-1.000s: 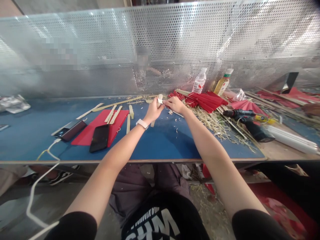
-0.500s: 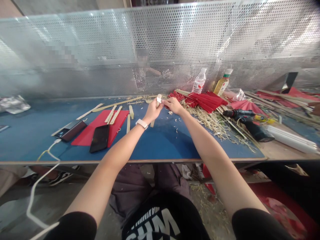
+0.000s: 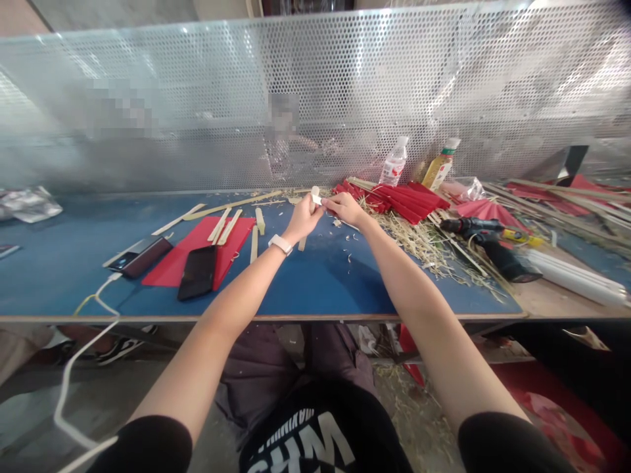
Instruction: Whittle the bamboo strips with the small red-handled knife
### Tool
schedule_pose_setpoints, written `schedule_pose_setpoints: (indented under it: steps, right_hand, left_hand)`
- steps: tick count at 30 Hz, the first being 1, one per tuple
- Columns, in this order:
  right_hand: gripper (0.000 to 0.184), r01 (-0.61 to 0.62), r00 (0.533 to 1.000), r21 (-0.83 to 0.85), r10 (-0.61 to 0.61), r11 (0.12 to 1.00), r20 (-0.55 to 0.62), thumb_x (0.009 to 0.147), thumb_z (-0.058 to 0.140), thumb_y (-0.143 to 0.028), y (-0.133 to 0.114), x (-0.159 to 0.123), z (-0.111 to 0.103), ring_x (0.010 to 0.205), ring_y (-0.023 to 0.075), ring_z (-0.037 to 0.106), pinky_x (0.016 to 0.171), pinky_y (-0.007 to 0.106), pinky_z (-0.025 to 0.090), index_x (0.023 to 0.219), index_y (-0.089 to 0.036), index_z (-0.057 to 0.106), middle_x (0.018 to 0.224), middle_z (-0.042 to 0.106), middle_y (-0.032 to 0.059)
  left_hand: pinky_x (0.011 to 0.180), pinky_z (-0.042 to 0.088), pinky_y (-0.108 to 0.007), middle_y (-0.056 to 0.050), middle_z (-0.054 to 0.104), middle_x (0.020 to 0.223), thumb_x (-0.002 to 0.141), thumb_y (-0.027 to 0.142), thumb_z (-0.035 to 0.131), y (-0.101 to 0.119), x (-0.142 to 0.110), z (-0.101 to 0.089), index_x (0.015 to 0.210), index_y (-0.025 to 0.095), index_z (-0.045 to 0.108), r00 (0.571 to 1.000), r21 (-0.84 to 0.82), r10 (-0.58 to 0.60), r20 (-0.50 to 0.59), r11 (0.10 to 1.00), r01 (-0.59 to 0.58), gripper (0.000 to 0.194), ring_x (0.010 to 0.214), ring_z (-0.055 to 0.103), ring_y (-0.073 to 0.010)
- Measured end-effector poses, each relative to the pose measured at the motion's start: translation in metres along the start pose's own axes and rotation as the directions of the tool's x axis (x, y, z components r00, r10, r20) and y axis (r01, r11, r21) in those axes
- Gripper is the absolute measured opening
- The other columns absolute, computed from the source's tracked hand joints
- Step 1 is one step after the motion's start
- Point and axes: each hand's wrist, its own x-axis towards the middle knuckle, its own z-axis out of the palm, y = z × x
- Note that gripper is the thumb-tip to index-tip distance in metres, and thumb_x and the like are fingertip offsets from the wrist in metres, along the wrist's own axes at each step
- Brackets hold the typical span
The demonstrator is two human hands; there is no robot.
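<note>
My left hand (image 3: pixel 303 219) is closed round a pale wooden strip (image 3: pixel 315 190), whose rounded tip sticks up above the fingers. What looks like its lower end shows beneath the hand. Across the strip, just below the tip, lies a small white piece (image 3: pixel 317 200), like folded paper or sandpaper; its kind is too small to tell. My right hand (image 3: pixel 345 207) pinches the white piece's right end with its fingertips, close against my left fingers. Both hands are over the far middle of the blue table (image 3: pixel 325 289), with pale shavings around them.
Left lie a red sheet (image 3: pixel 165 269) with strips on it, a phone (image 3: pixel 197 272) and a cabled power bank (image 3: pixel 140 256). Right are red folded fabric (image 3: pixel 409 202), shavings (image 3: pixel 419 243), a power drill (image 3: pixel 493 246) and two bottles (image 3: pixel 394 161). A perforated metal panel (image 3: pixel 315 79) stands behind.
Both hands shifted very slightly left with the white piece, then back right. The strip remains in my left hand and the pinch is kept.
</note>
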Motion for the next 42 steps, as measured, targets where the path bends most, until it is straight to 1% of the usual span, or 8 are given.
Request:
schedule_pose_setpoints:
  steps: [4,8,15,19,25,27,34,42]
  right_hand:
    - [0.065,-0.003,1.000,-0.015,0.004,1.000,0.021,0.108,0.056,-0.067,0.001,-0.001,-0.005,0.066,0.0179,0.051,0.070,0.033,0.039,0.060,-0.024,0.056,0.057,0.054,0.0017]
    - [0.067,0.004,1.000,-0.009,-0.003,1.000,0.019,0.109,0.056,-0.068,-0.002,0.000,-0.003,0.066,0.0176,0.051,0.071,0.034,0.039,0.060,-0.023,0.055,0.059,0.055,0.0022]
    - [0.065,-0.110,0.993,0.166,0.117,0.980,-0.034,0.110,0.055,-0.069,-0.007,0.006,0.011,0.058,0.0167,0.050,0.065,0.033,0.041,0.063,-0.024,0.056,0.057,0.054,0.0011]
    - [0.067,-0.057,0.998,0.074,0.057,0.996,0.000,0.108,0.057,-0.071,-0.006,0.004,0.001,0.061,0.0172,0.051,0.067,0.033,0.040,0.061,-0.024,0.057,0.055,0.054,0.0013]
    - [0.071,0.000,0.995,-0.062,0.006,0.998,0.097,0.109,0.056,-0.074,-0.004,0.002,-0.013,0.064,0.0183,0.053,0.070,0.034,0.040,0.058,-0.023,0.058,0.054,0.055,0.0022]
    - [0.070,0.007,0.995,-0.076,0.000,0.997,0.097,0.110,0.056,-0.071,-0.005,0.003,-0.013,0.064,0.0184,0.053,0.071,0.034,0.039,0.058,-0.023,0.058,0.054,0.056,0.0025]
    - [0.064,-0.073,0.996,-0.015,0.074,0.997,0.040,0.110,0.056,-0.063,-0.011,0.006,-0.009,0.062,0.0172,0.053,0.070,0.034,0.041,0.060,-0.023,0.057,0.055,0.056,0.0018]
    - [0.068,-0.069,0.992,-0.014,0.070,0.997,0.108,0.108,0.059,-0.068,-0.008,0.002,-0.014,0.063,0.0179,0.053,0.067,0.033,0.041,0.058,-0.023,0.058,0.054,0.055,0.0032]
  left_hand:
    - [0.082,0.061,-0.049,-0.002,0.062,0.082,0.110,0.054,0.080,0.000,-0.001,-0.001,0.099,0.027,0.056,0.999,0.011,0.008,0.035,1.000,-0.008,0.038,0.076,0.067,-0.0246]
    - [0.085,0.062,-0.048,-0.003,0.064,0.082,0.110,0.052,0.081,-0.001,-0.001,-0.002,0.098,0.026,0.058,1.000,0.018,-0.012,0.028,1.000,0.011,0.037,0.078,0.069,-0.0249]
    - [0.084,0.058,-0.045,0.000,0.054,0.076,0.114,0.056,0.073,-0.007,0.000,-0.001,0.088,0.027,0.049,0.998,0.018,-0.023,-0.055,1.000,0.024,0.046,0.072,0.061,-0.0217]
    - [0.079,0.057,-0.043,0.000,0.057,0.077,0.112,0.051,0.076,-0.005,0.000,0.003,0.092,0.027,0.051,0.999,0.033,-0.006,-0.038,0.999,0.007,0.039,0.070,0.058,-0.0201]
    - [0.082,0.057,-0.046,-0.002,0.062,0.085,0.108,0.035,0.080,-0.005,-0.003,0.003,0.099,0.027,0.056,1.000,0.065,0.030,0.003,0.997,-0.030,0.027,0.079,0.064,-0.0247]
    - [0.083,0.058,-0.045,-0.002,0.061,0.083,0.109,0.037,0.079,-0.005,-0.003,0.003,0.099,0.027,0.056,1.000,0.057,0.022,0.006,0.998,-0.022,0.027,0.079,0.065,-0.0246]
    - [0.090,0.062,-0.046,-0.004,0.068,0.083,0.113,0.061,0.073,0.001,-0.003,0.004,0.108,0.025,0.065,0.999,0.011,-0.017,-0.028,1.000,0.017,0.037,0.086,0.074,-0.0272]
    - [0.096,0.064,-0.051,-0.008,0.074,0.096,0.110,0.045,0.080,0.002,-0.005,0.007,0.102,0.026,0.063,1.000,0.031,0.005,-0.006,1.000,-0.004,0.027,0.097,0.077,-0.0301]
